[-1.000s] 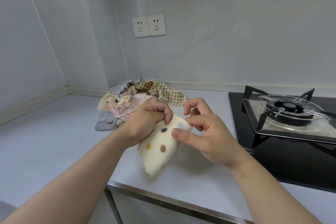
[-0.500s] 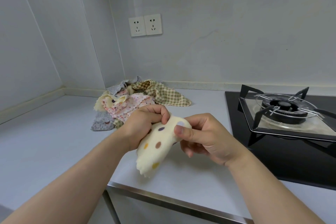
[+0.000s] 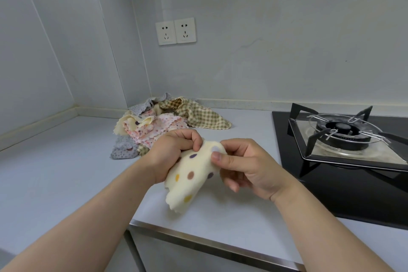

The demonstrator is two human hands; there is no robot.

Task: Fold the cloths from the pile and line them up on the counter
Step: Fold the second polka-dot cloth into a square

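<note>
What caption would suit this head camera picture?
Left hand and right hand hold a dotted cloth over the counter; cloth pile behind, stove beside.

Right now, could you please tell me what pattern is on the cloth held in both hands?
Cream soft cloth with coloured polka dots, clearest in the head view.

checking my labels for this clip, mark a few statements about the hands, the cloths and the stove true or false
1. The left hand and the right hand both grip the cream polka-dot cloth. True.
2. That cloth lies flat on the counter. False: it hangs from the hands above it.
3. The cloth pile sits left of the gas stove. True.
4. A pot stands on the stove. False: nothing stands on it.
5. Folded cloths are lined up on the counter. False: none are in view.
</note>
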